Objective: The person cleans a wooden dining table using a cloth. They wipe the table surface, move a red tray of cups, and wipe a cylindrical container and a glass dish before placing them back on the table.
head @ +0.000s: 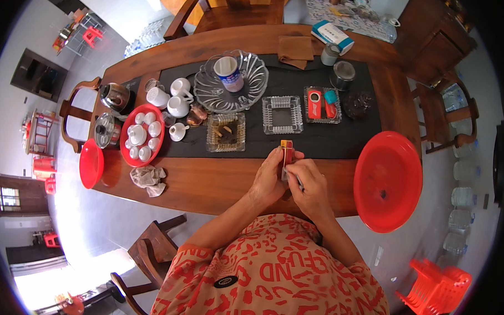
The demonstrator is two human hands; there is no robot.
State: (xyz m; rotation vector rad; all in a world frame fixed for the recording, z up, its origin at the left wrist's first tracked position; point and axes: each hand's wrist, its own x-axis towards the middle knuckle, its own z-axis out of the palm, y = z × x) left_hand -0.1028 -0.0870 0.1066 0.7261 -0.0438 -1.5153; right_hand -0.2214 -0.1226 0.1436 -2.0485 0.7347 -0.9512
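Observation:
My left hand holds a small red and yellow box, perhaps a cigarette pack, upright above the table's near edge. At the near end of the box, the fingers of my right hand are pinched together on it. Something greyish shows between those fingers, too small to make out. Just beyond my hands is a square glass ashtray. To its left, another glass ashtray contains brown residue and butts. A third glass ashtray to the right carries red packs and a teal item.
A red basin sits at the table's right edge. Leftward are a red tray of white teacups, a crumpled cloth, white mugs and a kettle. A fluted glass bowl bears a canister. Tissues lie far right.

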